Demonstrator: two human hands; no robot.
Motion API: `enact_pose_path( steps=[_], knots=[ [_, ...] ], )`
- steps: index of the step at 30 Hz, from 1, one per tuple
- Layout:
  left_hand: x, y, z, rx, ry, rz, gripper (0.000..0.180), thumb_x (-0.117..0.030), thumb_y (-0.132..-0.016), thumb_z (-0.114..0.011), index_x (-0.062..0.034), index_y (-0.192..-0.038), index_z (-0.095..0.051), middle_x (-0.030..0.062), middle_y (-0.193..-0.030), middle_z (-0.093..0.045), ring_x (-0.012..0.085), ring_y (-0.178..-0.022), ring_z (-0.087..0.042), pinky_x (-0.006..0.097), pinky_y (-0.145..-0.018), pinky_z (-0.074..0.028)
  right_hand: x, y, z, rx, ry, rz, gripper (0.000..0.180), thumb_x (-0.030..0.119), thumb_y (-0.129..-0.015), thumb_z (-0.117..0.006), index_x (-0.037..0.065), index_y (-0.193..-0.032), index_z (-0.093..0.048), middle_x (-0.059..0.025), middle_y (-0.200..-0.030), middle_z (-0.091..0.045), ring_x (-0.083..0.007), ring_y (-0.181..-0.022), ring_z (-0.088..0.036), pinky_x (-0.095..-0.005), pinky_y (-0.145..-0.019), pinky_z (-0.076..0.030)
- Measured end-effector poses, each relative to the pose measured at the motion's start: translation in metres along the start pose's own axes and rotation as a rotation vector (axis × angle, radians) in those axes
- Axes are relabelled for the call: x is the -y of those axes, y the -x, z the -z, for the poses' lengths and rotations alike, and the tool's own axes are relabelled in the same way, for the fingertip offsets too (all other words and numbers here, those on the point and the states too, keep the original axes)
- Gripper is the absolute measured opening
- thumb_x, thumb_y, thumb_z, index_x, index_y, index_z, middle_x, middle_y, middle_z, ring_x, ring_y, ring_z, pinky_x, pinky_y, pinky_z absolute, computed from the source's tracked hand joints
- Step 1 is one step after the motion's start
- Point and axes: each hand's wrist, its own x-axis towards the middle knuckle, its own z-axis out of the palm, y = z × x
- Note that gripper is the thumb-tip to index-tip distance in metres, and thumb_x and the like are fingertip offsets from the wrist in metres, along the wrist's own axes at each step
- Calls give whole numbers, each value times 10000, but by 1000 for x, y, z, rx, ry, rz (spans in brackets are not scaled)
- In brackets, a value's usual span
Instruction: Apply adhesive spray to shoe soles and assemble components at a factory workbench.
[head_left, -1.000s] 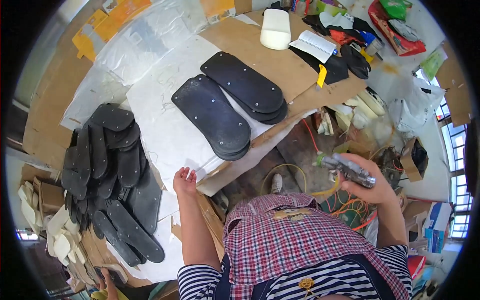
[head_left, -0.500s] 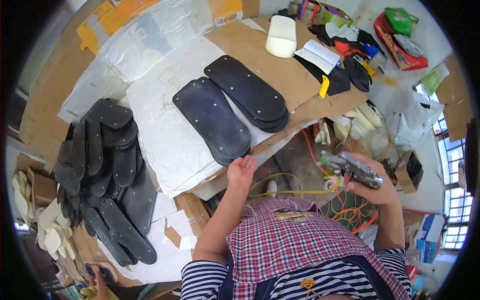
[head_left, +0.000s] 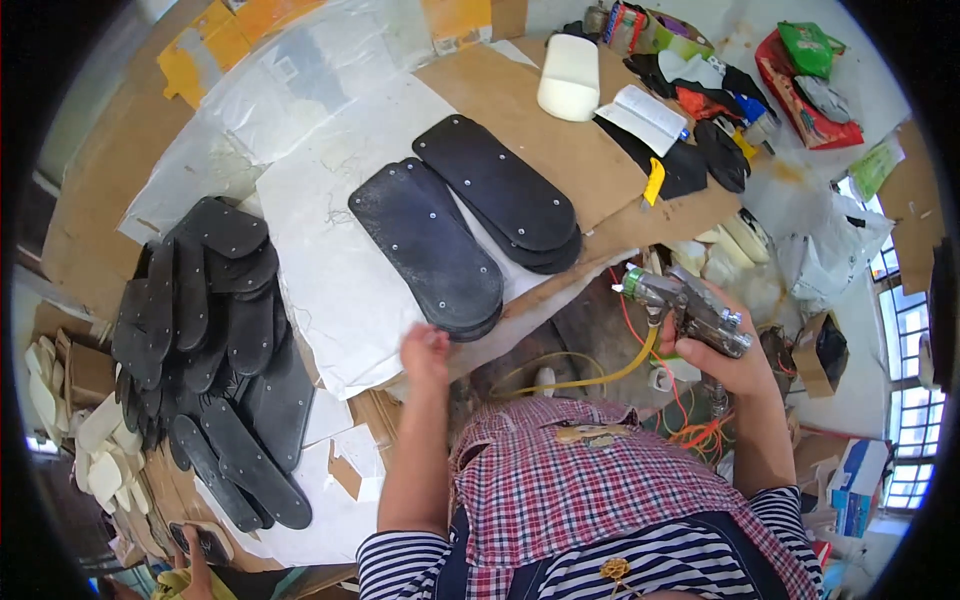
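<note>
Two stacks of black sole-shaped pieces with small metal studs lie on white paper: the left stack (head_left: 430,240) and the right stack (head_left: 505,185). Beside the near, rounded end of the left stack is my left hand (head_left: 425,352). Its fingers look bent but are smeared by motion, so I cannot tell whether they hold anything. My right hand (head_left: 735,365) grips a metal spray gun (head_left: 695,310) with a green ring near its nozzle. Off the table's front edge, the gun points left, toward the stacks. A yellow hose (head_left: 635,365) hangs from it.
A heap of black sole pieces (head_left: 215,290) covers the table's left side, with pale soles (head_left: 105,460) beyond it. At the back lie a white form (head_left: 568,80), an open notebook (head_left: 645,118) and a yellow cutter (head_left: 654,182). Another person's hand (head_left: 195,565) shows at lower left.
My left hand has moved left and slightly down along the near end of the left stack, its fingers more bent. The spray gun has swung so its nozzle sits higher and further left.
</note>
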Motion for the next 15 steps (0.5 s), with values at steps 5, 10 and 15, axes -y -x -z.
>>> enact_pose_path(
  steps=[5,10,15],
  knots=[
    [-73,-79,-12,-64,-303,-193,337,-190,-884,-521,-43,-1186,-492,130,-1069,-564,257,-789,-546,330,-604,-464,-9,10,-7,58,28,-137,608,103,-754,-684,-4,-1289,-416,-59,-875,-603,-122,-805,-583,-275,-724,-487],
    [-91,-110,-60,-86,-414,-27,252,-184,-875,-514,-58,-1092,-513,74,-858,-533,188,-691,-531,327,-565,-439,-3,24,-2,177,109,-180,567,82,-762,-677,-2,-1272,-441,-51,-880,-616,-117,-792,-580,-271,-706,-471],
    [-89,-124,-67,-98,-342,-4,247,-151,-908,-466,-15,-1111,-495,108,-974,-550,217,-772,-556,374,-631,-465,5,35,6,282,225,-111,541,41,-755,-681,5,-1255,-478,-52,-838,-625,-110,-743,-595,-256,-670,-476]
  ],
)
